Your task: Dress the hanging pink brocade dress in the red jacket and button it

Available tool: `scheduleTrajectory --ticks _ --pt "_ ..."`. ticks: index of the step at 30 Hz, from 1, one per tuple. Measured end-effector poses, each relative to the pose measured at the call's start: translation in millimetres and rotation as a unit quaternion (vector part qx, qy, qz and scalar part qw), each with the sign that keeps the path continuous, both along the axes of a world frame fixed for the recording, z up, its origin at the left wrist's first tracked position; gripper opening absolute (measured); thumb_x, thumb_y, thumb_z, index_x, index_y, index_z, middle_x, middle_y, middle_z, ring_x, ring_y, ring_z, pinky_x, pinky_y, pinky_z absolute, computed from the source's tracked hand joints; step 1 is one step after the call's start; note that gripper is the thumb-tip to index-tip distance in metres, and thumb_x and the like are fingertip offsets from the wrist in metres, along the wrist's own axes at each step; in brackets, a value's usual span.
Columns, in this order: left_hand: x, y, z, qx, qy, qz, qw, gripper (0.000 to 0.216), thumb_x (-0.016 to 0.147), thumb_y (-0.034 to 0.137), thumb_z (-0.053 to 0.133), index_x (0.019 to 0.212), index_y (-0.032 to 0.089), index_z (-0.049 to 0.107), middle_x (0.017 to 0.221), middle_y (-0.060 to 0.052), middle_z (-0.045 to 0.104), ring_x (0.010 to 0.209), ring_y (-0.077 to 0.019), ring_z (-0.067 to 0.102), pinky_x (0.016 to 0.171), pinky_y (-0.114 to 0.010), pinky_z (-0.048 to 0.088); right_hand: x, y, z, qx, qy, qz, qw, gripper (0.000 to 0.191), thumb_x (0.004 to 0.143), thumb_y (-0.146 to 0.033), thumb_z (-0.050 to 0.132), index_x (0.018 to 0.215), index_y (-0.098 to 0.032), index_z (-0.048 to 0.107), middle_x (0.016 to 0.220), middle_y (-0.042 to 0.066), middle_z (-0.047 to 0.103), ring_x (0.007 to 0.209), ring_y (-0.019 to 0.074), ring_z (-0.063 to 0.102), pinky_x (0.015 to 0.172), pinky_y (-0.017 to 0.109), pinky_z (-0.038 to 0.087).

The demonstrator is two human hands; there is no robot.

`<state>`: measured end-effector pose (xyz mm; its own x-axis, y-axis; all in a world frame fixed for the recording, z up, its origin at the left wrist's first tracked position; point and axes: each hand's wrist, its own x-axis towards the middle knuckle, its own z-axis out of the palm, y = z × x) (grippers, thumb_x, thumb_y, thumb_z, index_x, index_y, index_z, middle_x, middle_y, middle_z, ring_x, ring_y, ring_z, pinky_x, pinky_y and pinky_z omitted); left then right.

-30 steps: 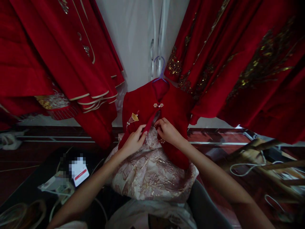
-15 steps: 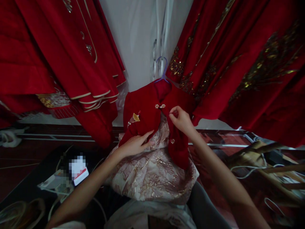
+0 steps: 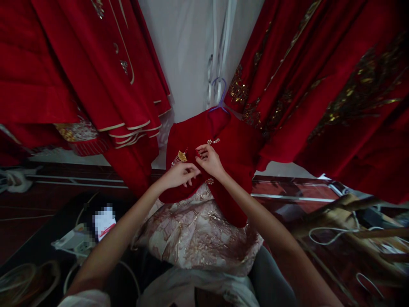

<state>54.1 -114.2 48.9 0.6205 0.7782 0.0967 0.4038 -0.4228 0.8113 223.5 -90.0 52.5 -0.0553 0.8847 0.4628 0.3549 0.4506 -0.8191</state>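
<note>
A red jacket (image 3: 236, 140) hangs on a purple hanger (image 3: 220, 96) in front of me. A beaded flower clasp (image 3: 213, 141) joins it near the neck; a second flower ornament (image 3: 210, 181) sits lower on the right front panel. My right hand (image 3: 211, 161) is closed in a pinch at the jacket front, below the neck clasp, on the panel's edge. Just below and to the left, my left hand (image 3: 181, 175) rests over the left panel with its fingers apart. A gold fan-shaped tassel ornament (image 3: 182, 156) shows above it. Pinkish brocade cloth (image 3: 204, 230) lies beneath the jacket.
Red garments with pale trim (image 3: 128, 102) hang at the left, and red garments with gold embroidery (image 3: 319, 106) at the right. A dark surface at lower left bears a white box (image 3: 105, 221) and cables. Wooden pieces and a white cord (image 3: 332, 238) lie at lower right.
My right hand has moved left with the right front panel, and the jacket's front gap has narrowed. My left hand has shifted up slightly, its fingers more bent.
</note>
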Motion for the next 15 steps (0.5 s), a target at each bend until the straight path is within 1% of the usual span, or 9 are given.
scheduleTrajectory --ticks 1,2,3,4,5,7,10,13,15 --pt "-7 13 0.1 0.051 -0.03 0.07 0.996 0.024 0.088 0.038 0.051 0.095 0.017 0.062 0.081 -0.004 0.067 0.059 -0.0115 0.062 0.052 -0.022 0.048 1 4 -6.1 -0.01 0.002 0.002 1.0 0.029 0.069 -0.014 0.063 0.096 -0.019 0.056 0.093 0.001 0.056 0.065 0.0085 0.054 0.064 0.025 0.05" --pt "-13 25 -0.6 0.122 -0.053 0.143 0.981 0.018 0.083 0.031 0.057 0.095 0.018 0.062 0.087 -0.004 0.066 0.066 -0.0119 0.064 0.057 -0.022 0.051 2 8 -11.1 -0.016 0.005 0.006 1.0 0.03 0.068 -0.015 0.066 0.097 -0.019 0.057 0.093 0.001 0.056 0.065 0.0083 0.054 0.064 0.025 0.05" --pt "-18 37 -2.1 0.172 -0.069 0.2 0.962 0.018 0.079 0.025 0.061 0.095 0.018 0.061 0.092 -0.005 0.066 0.07 -0.0123 0.064 0.061 -0.024 0.052 4 10 -15.1 -0.02 0.008 0.011 1.0 0.032 0.068 -0.017 0.068 0.098 -0.019 0.058 0.093 0.001 0.056 0.065 0.0083 0.054 0.065 0.025 0.05" --pt "-21 47 -4.2 0.19 -0.08 0.23 0.951 0.021 0.075 0.021 0.063 0.095 0.017 0.059 0.093 -0.005 0.066 0.072 -0.0126 0.064 0.064 -0.024 0.053 4 12 -18.2 -0.022 0.013 0.014 1.0 0.033 0.066 -0.018 0.071 0.097 -0.019 0.059 0.093 0.001 0.056 0.065 0.0085 0.054 0.065 0.025 0.051" --pt "-22 55 -6.7 0.189 -0.09 0.24 0.948 0.023 0.072 0.018 0.064 0.094 0.017 0.058 0.091 -0.005 0.066 0.073 -0.013 0.064 0.066 -0.025 0.054 5 14 -20.6 -0.025 0.02 0.016 0.999 0.034 0.065 -0.02 0.073 0.096 -0.019 0.059 0.093 0.001 0.056 0.066 0.0087 0.054 0.065 0.025 0.051" --pt "-20 64 -11.6 0.157 -0.107 0.23 0.954 0.024 0.069 0.016 0.064 0.092 0.017 0.056 0.085 -0.003 0.066 0.074 -0.0135 0.065 0.068 -0.026 0.055 4 17 -23.3 -0.033 0.04 0.016 0.998 0.037 0.062 -0.021 0.077 0.095 -0.019 0.06 0.093 0.001 0.057 0.067 0.0091 0.054 0.066 0.025 0.051" --pt "-13 70 -16.5 0.122 -0.138 0.231 0.955 0.022 0.067 0.016 0.063 0.088 0.017 0.058 0.08 -0.002 0.066 0.073 -0.0135 0.065 0.071 -0.027 0.054 0 20 -21.6 -0.044 0.064 0.01 0.997 0.039 0.06 -0.021 0.078 0.095 -0.018 0.06 0.092 0.001 0.058 0.066 0.0087 0.054 0.066 0.025 0.051" --pt "-7 74 -17.3 0.086 -0.187 0.236 0.95 0.021 0.064 0.019 0.065 0.084 0.015 0.061 0.077 -0.003 0.067 0.071 -0.0134 0.065 0.071 -0.028 0.053 -6 23 -13.9 -0.017 0.05 0.01 0.999 0.036 0.064 -0.019 0.074 0.097 -0.018 0.059 0.097 0.002 0.058 0.069 0.0089 0.056 0.066 0.024 0.052" --pt "-5 77 -16.2 0.069 -0.216 0.231 0.946 0.021 0.063 0.021 0.066 0.082 0.013 0.063 0.077 -0.004 0.068 0.07 -0.0132 0.064 0.073 -0.029 0.053 -11 26 -8.6 0.014 0.01 0.008 1.0 0.033 0.068 -0.016 0.07 0.099 -0.018 0.059 0.1 0.003 0.057 0.071 0.009 0.056 0.067 0.024 0.053"
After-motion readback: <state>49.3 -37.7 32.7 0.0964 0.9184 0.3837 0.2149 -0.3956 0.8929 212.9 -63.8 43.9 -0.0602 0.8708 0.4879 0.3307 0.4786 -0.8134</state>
